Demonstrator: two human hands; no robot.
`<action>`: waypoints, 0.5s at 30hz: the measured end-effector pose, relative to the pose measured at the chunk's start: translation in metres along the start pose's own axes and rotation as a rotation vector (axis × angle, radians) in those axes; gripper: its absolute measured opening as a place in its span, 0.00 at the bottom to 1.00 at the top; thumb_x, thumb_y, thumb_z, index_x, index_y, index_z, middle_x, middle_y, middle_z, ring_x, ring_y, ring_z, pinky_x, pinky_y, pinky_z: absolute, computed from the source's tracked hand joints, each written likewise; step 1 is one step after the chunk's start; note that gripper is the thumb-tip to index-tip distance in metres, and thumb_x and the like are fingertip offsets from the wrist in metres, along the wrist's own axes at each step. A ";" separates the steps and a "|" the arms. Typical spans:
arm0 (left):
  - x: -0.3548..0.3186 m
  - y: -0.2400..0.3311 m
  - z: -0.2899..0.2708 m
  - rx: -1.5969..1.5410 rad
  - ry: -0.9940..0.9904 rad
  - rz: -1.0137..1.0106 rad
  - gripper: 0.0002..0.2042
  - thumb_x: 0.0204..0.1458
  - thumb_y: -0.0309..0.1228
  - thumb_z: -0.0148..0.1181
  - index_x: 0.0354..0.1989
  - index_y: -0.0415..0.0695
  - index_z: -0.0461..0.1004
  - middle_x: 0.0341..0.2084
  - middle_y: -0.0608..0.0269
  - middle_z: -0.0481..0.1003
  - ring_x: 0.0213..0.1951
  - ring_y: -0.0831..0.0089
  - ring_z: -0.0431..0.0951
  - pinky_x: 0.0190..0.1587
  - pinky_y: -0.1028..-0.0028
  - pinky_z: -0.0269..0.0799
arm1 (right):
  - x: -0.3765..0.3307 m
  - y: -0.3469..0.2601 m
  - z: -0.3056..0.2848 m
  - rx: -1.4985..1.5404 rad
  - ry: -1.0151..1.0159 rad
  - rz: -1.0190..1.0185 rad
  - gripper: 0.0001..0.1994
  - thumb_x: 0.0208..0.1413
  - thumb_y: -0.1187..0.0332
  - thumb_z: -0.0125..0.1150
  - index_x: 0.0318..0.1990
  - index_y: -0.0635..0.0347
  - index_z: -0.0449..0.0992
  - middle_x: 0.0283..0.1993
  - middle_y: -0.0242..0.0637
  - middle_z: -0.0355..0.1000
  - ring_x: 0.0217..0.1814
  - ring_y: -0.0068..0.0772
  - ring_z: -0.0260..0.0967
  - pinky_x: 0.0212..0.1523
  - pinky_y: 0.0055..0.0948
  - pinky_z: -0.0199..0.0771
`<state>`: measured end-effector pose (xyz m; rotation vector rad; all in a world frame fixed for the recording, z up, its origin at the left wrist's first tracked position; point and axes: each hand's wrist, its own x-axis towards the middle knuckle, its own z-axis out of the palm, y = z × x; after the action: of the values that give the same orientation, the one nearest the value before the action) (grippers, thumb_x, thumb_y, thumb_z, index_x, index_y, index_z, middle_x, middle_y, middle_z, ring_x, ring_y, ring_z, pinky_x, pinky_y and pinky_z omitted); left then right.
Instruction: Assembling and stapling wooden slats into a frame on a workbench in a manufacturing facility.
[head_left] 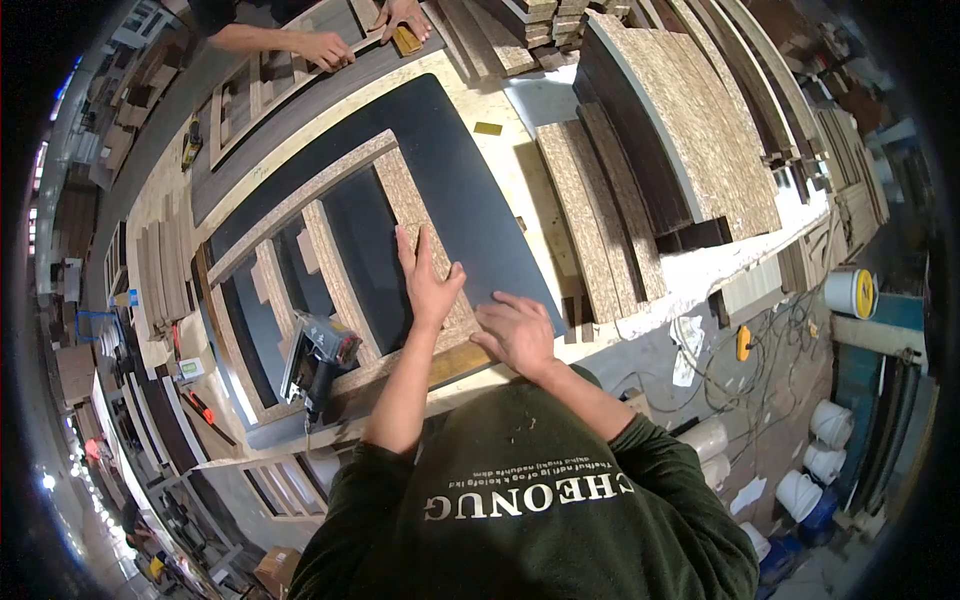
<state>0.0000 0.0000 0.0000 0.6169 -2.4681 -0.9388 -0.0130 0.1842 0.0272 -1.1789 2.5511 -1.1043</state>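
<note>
A chipboard frame (318, 232) with crosspieces lies on a dark flat panel (455, 160) on the bench before me. My left hand (432, 288) lies on the frame's right-hand strip, fingers stretched out and apart. Close to the frame's near right corner is my right hand (518, 333), fingers spread over the strip and panel edge, holding nothing visible. A flat yellowish piece (465, 363) lies along the near edge beside my right hand. Left of my left forearm, a silver-and-black nail gun (318, 362) rests on the frame.
Across the bench, another person's hands (325, 50) work on a similar frame. Chipboard strips (585, 215) and large boards (690, 130) are stacked at the right. Thin strips (163, 265) stand at the left. Cables (770, 370) and white buckets (830, 425) are on the right-hand floor.
</note>
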 end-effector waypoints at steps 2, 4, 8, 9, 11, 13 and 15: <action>-0.001 -0.001 -0.001 -0.011 0.002 -0.003 0.38 0.37 0.27 0.64 0.62 0.39 0.56 0.65 0.38 0.41 0.67 0.47 0.42 0.65 0.61 0.46 | 0.000 -0.003 0.002 -0.010 0.016 -0.001 0.14 0.45 0.55 0.64 0.35 0.52 0.80 0.44 0.25 0.75 0.55 0.30 0.66 0.55 0.35 0.60; 0.001 0.002 0.003 -0.009 0.012 -0.014 0.38 0.37 0.27 0.64 0.62 0.39 0.56 0.65 0.38 0.41 0.67 0.47 0.42 0.65 0.61 0.46 | 0.000 0.001 0.000 -0.011 0.018 -0.004 0.13 0.45 0.55 0.64 0.35 0.52 0.80 0.43 0.25 0.75 0.55 0.30 0.66 0.55 0.35 0.60; -0.002 0.003 0.003 -0.009 0.010 -0.031 0.38 0.37 0.28 0.63 0.62 0.40 0.57 0.65 0.37 0.42 0.66 0.46 0.45 0.64 0.59 0.47 | -0.002 0.001 0.003 -0.021 0.022 -0.004 0.13 0.43 0.56 0.66 0.35 0.51 0.80 0.43 0.26 0.75 0.55 0.29 0.67 0.53 0.34 0.60; -0.001 0.002 0.003 0.006 0.010 -0.034 0.38 0.37 0.29 0.63 0.62 0.40 0.57 0.64 0.37 0.42 0.65 0.45 0.45 0.64 0.58 0.46 | -0.001 0.001 0.003 -0.028 0.026 -0.014 0.14 0.41 0.57 0.68 0.35 0.51 0.80 0.44 0.27 0.75 0.54 0.30 0.68 0.52 0.34 0.61; 0.001 -0.001 0.003 0.024 0.024 -0.023 0.37 0.37 0.29 0.63 0.62 0.41 0.58 0.64 0.37 0.42 0.65 0.44 0.46 0.64 0.57 0.46 | 0.001 0.002 0.003 -0.029 0.022 -0.022 0.14 0.41 0.57 0.68 0.35 0.51 0.80 0.44 0.27 0.75 0.54 0.30 0.68 0.52 0.34 0.61; 0.001 0.000 0.003 0.042 0.030 -0.012 0.37 0.37 0.29 0.63 0.61 0.41 0.58 0.64 0.36 0.43 0.65 0.43 0.47 0.64 0.56 0.46 | 0.001 0.002 0.004 -0.031 0.017 -0.023 0.14 0.41 0.58 0.68 0.35 0.51 0.80 0.44 0.27 0.75 0.54 0.30 0.68 0.51 0.33 0.61; 0.001 0.001 0.005 0.010 0.032 -0.012 0.37 0.37 0.30 0.63 0.61 0.41 0.58 0.64 0.36 0.43 0.64 0.42 0.47 0.64 0.54 0.45 | 0.000 0.004 0.004 -0.047 0.033 -0.016 0.14 0.41 0.57 0.68 0.35 0.52 0.80 0.44 0.26 0.75 0.54 0.29 0.67 0.51 0.33 0.61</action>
<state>-0.0040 0.0027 -0.0024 0.6462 -2.4450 -0.9147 -0.0137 0.1833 0.0220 -1.2042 2.6100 -1.0823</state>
